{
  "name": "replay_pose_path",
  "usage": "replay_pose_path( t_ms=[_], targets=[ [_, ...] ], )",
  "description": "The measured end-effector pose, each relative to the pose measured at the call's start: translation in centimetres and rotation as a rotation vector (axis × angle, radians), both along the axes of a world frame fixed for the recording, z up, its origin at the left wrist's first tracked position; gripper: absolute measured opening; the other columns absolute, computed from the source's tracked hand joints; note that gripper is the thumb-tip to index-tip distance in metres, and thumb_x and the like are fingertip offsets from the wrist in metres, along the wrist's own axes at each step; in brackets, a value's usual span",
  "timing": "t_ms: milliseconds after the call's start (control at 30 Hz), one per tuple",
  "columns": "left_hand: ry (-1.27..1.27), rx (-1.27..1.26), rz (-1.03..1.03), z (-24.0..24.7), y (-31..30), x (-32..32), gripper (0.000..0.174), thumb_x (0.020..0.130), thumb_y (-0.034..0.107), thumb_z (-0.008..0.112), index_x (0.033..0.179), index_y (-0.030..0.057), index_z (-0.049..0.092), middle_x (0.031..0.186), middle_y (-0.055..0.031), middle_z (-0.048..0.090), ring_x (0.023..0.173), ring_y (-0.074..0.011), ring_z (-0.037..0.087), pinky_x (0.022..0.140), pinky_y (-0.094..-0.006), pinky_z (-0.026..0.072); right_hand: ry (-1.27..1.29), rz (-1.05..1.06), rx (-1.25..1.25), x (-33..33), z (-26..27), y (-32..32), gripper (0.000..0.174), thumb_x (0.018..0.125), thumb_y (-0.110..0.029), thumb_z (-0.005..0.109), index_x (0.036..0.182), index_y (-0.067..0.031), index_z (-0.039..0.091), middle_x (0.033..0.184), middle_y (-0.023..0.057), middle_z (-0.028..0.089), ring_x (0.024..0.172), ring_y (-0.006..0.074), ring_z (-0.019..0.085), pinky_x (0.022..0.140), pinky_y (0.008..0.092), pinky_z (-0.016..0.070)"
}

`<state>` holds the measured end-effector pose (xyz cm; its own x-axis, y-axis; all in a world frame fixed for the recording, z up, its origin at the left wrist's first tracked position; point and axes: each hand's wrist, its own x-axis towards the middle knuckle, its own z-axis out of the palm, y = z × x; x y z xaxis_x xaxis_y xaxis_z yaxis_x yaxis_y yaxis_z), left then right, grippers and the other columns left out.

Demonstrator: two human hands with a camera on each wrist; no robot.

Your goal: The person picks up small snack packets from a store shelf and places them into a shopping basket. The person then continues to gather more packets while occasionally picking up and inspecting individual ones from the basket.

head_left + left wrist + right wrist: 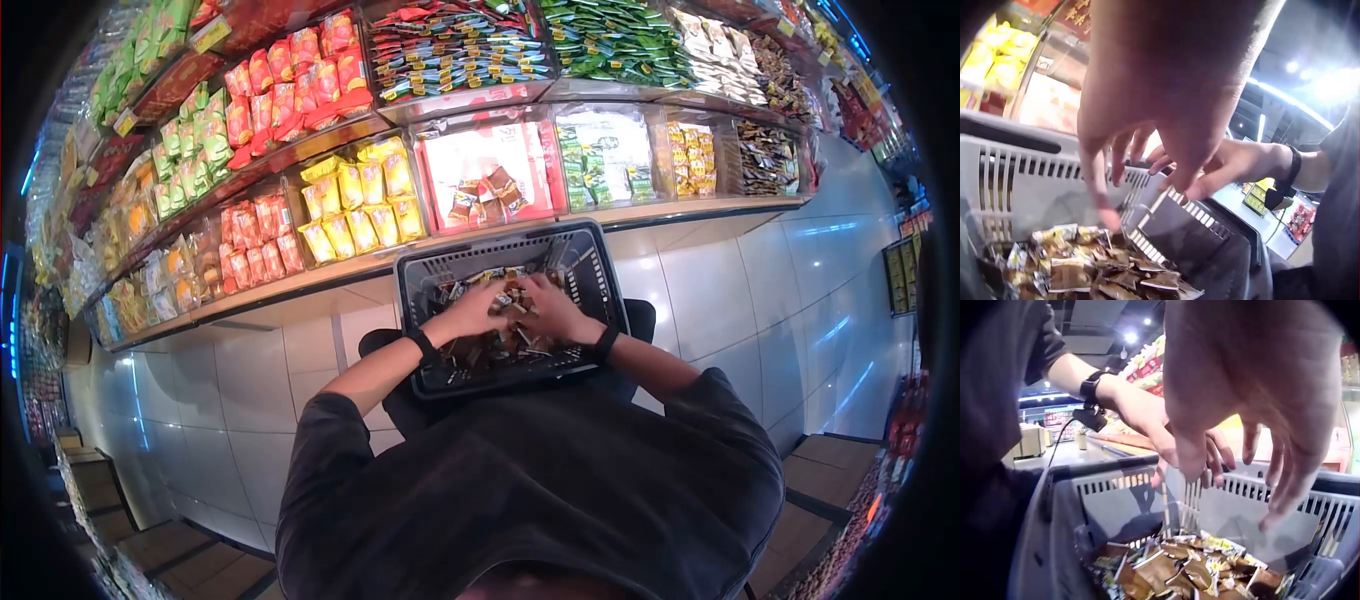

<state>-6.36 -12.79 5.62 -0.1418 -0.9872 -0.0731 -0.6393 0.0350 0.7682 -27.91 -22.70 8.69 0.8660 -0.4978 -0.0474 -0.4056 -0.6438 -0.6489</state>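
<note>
A dark shopping basket sits over the person's lap in the head view, with many small brown and gold wrapped packets piled on its bottom. Over the pile, the left hand and right hand are side by side. Both wrist views show the hands above the packets, fingers spread loosely downward, with no packet visible between them. In the right wrist view, the left hand is close beside the right hand; whether they touch is hard to tell.
Beyond the basket stands a tiered shelf with bins of bagged goods. One bin holds a few brown packets; yellow bags fill the one at its left. Tiled floor lies on both sides, with more shelving at the far right.
</note>
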Motion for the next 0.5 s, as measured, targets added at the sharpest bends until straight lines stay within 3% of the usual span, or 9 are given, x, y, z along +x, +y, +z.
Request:
replay_pose_path(
  t_ms=[67, 133, 233, 300, 333, 400, 433, 467, 500],
  targets=[
    [-0.011, 0.120, 0.154, 4.5, -3.2, 1.5, 0.077, 0.076, 0.027, 0.083, 0.140, 0.0015, 0.048, 0.135, -0.0246, 0.055, 0.117, -0.0394, 0.061, 0.099, -0.0422, 0.0497, -0.115, -0.033, 0.030, 2.6, 0.8, -3.6, 0.059, 0.079, -0.015, 0.078, 0.131, -0.0055, 0.052, 0.127, 0.0242, 0.052, 0.114, 0.0447, 0.057, 0.093, 0.0484, 0.0510],
    [-0.160, -0.054, 0.320, 5.3, -6.6, 3.8, 0.079, 0.075, 0.025, 0.081, 0.143, 0.0054, 0.045, 0.139, -0.0278, 0.050, 0.129, -0.0430, 0.050, 0.095, -0.0518, 0.0510, -0.348, -0.042, -0.200, 5.6, 1.1, -8.0, 0.059, 0.079, -0.011, 0.075, 0.132, -0.0060, 0.049, 0.121, 0.0245, 0.054, 0.111, 0.0467, 0.057, 0.093, 0.0481, 0.0505],
    [-0.438, -0.187, 0.399, 5.8, -11.2, 6.6, 0.097, 0.067, 0.029, 0.087, 0.149, 0.0119, 0.039, 0.152, -0.0271, 0.037, 0.135, -0.0468, 0.044, 0.099, -0.0515, 0.0505, -0.241, -0.188, -0.261, 10.8, 1.0, -13.1, 0.065, 0.077, -0.008, 0.073, 0.135, -0.0057, 0.045, 0.122, 0.0235, 0.055, 0.114, 0.0477, 0.054, 0.096, 0.0510, 0.0479],
    [-0.351, 0.192, 0.470, 5.8, -14.1, 7.9, 0.122, 0.055, 0.036, 0.094, 0.157, 0.0187, 0.029, 0.161, -0.0272, 0.018, 0.142, -0.0504, 0.035, 0.108, -0.0509, 0.0452, 0.013, -0.227, -0.307, 14.0, -1.6, -16.1, 0.067, 0.077, -0.012, 0.074, 0.136, -0.0051, 0.043, 0.132, 0.0242, 0.052, 0.120, 0.0484, 0.049, 0.099, 0.0539, 0.0451],
    [-0.321, 0.284, 0.401, 4.1, -15.8, 9.5, 0.138, 0.049, 0.048, 0.094, 0.161, 0.0221, 0.018, 0.163, -0.0291, 0.009, 0.145, -0.0513, 0.029, 0.114, -0.0514, 0.0388, 0.071, -0.139, -0.252, 15.2, -3.4, -17.7, 0.072, 0.078, -0.020, 0.076, 0.139, -0.0056, 0.041, 0.141, 0.0247, 0.046, 0.127, 0.0483, 0.043, 0.099, 0.0601, 0.0419],
    [-0.298, 0.312, 0.353, 2.5, -17.9, 11.3, 0.137, 0.052, 0.053, 0.092, 0.162, 0.0226, 0.017, 0.163, -0.0301, 0.010, 0.146, -0.0513, 0.028, 0.114, -0.0527, 0.0378, 0.246, -0.148, -0.376, 16.7, -5.5, -18.3, 0.075, 0.078, -0.032, 0.078, 0.139, -0.0074, 0.042, 0.143, 0.0196, 0.047, 0.129, 0.0476, 0.041, 0.097, 0.0636, 0.0395],
    [-0.145, 0.325, 0.412, 2.2, -18.3, 12.1, 0.136, 0.052, 0.056, 0.090, 0.162, 0.0231, 0.016, 0.162, -0.0317, 0.009, 0.144, -0.0539, 0.029, 0.114, -0.0529, 0.0376, 0.240, -0.190, -0.384, 17.2, -6.3, -18.2, 0.077, 0.078, -0.037, 0.079, 0.138, -0.0070, 0.042, 0.142, 0.0179, 0.047, 0.129, 0.0473, 0.041, 0.096, 0.0647, 0.0383],
    [-0.187, 0.368, 0.466, 2.9, -18.5, 12.0, 0.137, 0.052, 0.054, 0.092, 0.162, 0.0244, 0.016, 0.160, -0.0335, 0.011, 0.145, -0.0537, 0.024, 0.119, -0.0525, 0.0294, 0.234, -0.238, -0.389, 17.5, -6.7, -18.1, 0.079, 0.077, -0.041, 0.079, 0.137, -0.0067, 0.042, 0.141, 0.0163, 0.047, 0.129, 0.0471, 0.040, 0.095, 0.0659, 0.0371],
    [-0.279, 0.391, 0.459, 2.8, -18.4, 11.6, 0.133, 0.053, 0.049, 0.092, 0.161, 0.0236, 0.019, 0.157, -0.0323, 0.017, 0.144, -0.0539, 0.025, 0.115, -0.0552, 0.0337, 0.267, -0.186, -0.385, 17.6, -7.1, -18.2, 0.079, 0.077, -0.046, 0.077, 0.138, -0.0093, 0.042, 0.137, 0.0177, 0.048, 0.126, 0.0467, 0.041, 0.096, 0.0645, 0.0369]
  ],
)
